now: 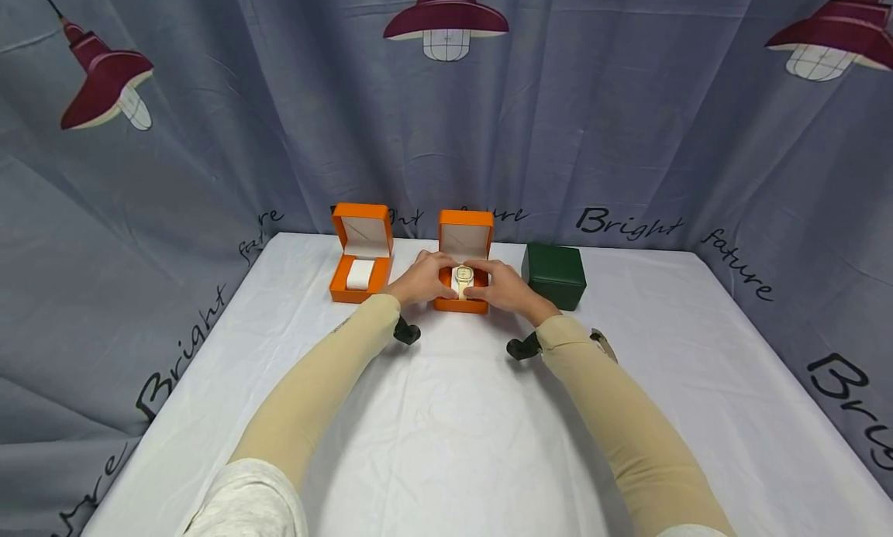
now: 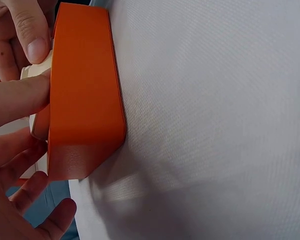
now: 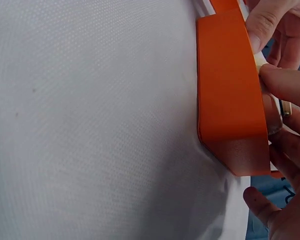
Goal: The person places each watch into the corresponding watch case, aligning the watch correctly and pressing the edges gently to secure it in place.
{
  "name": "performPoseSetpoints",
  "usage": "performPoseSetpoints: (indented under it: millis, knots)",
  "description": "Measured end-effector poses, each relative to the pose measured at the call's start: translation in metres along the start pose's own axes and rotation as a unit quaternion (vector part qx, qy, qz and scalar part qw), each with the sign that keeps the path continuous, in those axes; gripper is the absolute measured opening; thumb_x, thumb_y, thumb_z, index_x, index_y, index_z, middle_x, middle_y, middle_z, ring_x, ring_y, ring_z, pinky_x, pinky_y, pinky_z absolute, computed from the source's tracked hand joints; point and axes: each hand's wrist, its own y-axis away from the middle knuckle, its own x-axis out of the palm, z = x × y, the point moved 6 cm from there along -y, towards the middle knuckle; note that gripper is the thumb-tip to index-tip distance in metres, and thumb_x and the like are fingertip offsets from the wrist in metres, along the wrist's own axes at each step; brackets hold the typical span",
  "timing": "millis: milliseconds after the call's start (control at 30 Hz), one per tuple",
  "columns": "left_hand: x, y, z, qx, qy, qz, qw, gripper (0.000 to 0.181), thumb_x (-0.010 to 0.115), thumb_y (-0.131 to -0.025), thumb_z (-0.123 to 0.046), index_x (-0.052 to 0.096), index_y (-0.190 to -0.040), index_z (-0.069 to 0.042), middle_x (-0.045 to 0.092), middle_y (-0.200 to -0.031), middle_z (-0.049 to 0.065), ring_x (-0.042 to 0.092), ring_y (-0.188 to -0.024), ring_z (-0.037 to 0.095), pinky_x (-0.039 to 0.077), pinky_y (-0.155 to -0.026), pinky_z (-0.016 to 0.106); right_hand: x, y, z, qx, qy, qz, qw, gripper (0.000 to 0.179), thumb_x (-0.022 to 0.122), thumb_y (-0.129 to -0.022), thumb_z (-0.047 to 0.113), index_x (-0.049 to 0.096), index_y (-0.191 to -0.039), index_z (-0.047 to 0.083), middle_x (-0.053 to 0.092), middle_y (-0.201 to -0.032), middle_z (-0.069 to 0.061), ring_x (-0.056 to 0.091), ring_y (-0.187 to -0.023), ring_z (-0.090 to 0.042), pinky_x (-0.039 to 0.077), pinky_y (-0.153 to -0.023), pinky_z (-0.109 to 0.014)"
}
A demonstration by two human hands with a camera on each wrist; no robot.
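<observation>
A gold-coloured wristwatch [image 1: 463, 273] is wrapped round a white cushion inside the middle orange watch box [image 1: 460, 306], whose lid stands up behind it. From the left, my left hand [image 1: 422, 280] holds the watch on its cushion, the thumb near the front and the other fingers farther back. My right hand [image 1: 509, 287] grips the same watch from the opposite side. Both thumbs dip just behind the box's front wall [image 2: 82, 75] in the left wrist view. The right wrist view shows the orange front wall [image 3: 230, 80] too, with fingers covering most of the watch.
Left of the hands, a second orange box [image 1: 342, 289] stands open with a bare white cushion [image 1: 360, 274] in it. A closed dark green box [image 1: 554, 276] is to the right. The white-covered table [image 1: 460, 436] ends at a grey curtain [image 1: 586, 118] behind the boxes.
</observation>
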Motion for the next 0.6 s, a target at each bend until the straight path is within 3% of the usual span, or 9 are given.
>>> performPoseSetpoints:
  millis: [233,600]
  knots:
    - [-0.0013,0.0002,-0.0009,-0.005,-0.013,0.016,0.9998,0.066,0.080,-0.086,-0.034,0.056,-0.144,-0.013,0.044,-0.155,0.004,0.032,-0.134,0.026,0.035,-0.115,0.046,0.0003,0.0002,0.0007,-0.002,0.007,0.007,0.9999,0.065,0.074,-0.092,0.031,0.049,-0.150,0.012,0.051,-0.150,-0.011,0.047,-0.135,-0.032,0.036,-0.115,-0.052]
    - [-0.0049,0.0035,-0.0060,-0.007,-0.019,0.015,0.9997,0.066,0.079,-0.087,-0.035,0.055,-0.145,-0.012,0.045,-0.154,0.006,0.032,-0.136,0.026,0.034,-0.116,0.045,-0.0018,0.0066,0.0019,0.035,-0.022,-0.003,0.9992,0.072,0.075,-0.091,0.031,0.043,-0.154,0.015,0.045,-0.153,-0.016,0.042,-0.136,-0.036,0.034,-0.116,-0.056]
